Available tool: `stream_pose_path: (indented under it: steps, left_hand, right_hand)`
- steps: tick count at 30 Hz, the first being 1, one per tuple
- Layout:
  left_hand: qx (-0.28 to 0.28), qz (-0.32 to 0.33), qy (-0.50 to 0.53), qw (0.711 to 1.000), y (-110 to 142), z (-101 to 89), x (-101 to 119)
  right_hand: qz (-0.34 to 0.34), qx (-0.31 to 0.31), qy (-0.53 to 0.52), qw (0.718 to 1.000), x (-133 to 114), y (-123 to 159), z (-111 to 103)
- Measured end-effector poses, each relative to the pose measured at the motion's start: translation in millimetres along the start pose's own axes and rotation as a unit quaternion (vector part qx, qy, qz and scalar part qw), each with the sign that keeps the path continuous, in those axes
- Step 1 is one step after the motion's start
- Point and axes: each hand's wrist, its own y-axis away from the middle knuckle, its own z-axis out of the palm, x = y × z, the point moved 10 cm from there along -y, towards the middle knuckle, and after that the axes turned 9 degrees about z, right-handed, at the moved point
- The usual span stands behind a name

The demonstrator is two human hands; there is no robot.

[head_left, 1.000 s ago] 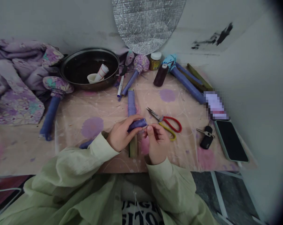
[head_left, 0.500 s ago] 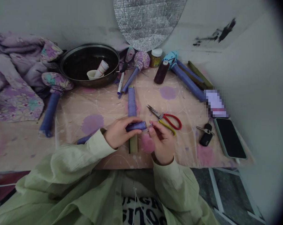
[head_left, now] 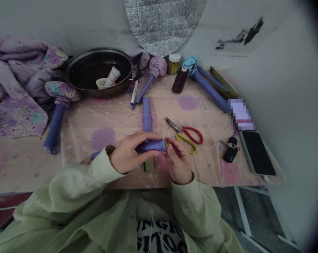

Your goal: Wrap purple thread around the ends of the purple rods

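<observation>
My left hand (head_left: 127, 151) is wrapped round a stick bound in purple tape (head_left: 156, 145), held level with its open end to the right. At that end my right hand (head_left: 179, 161) pinches with thumb and fingertips; a tiny bit of purple shows there, too small to name. Beneath them on the table lies another stick half wound in purple (head_left: 146, 114), its bare lower part greenish. Scissors (head_left: 178, 129) with one red and one yellow handle rest just beyond my right hand.
A black pan (head_left: 77, 86) holding a paper cup stands at the back left, beside floral cloth (head_left: 24, 119) and a cloth-headed mallet (head_left: 56, 123). Further right are a marker (head_left: 134, 93), a jar (head_left: 174, 64), a dark thread cone (head_left: 179, 82), keys (head_left: 230, 151) and a phone (head_left: 257, 153).
My right fingertips drew away from the stick's end to the right, then came back against it. The stick now sticks out further right, its round end turned more toward me.
</observation>
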Motion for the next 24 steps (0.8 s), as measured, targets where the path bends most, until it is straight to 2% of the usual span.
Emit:
stream_pose_path:
  steps: [6,12,17,21,24]
  left_hand:
    - [-0.043,0.025,0.035,0.998,0,7.1,16]
    - [-0.088,0.014,0.073,0.993,2,17.4,14]
    - [-0.062,0.071,0.036,0.995,-3,4.8,24]
    - [-0.065,0.056,0.066,0.994,-2,-6.3,29]
    - [-0.043,0.046,0.073,0.995,4,-17.3,35]
  right_hand:
    - [0.05,-0.022,-0.015,0.998,-5,-1,13]
    - [0.122,-0.113,0.024,0.986,-8,4,29]
    - [0.117,-0.135,0.047,0.983,-15,10,32]
    - [0.085,-0.15,0.034,0.984,-26,17,41]
    - [0.057,-0.15,0.037,0.986,-34,23,49]
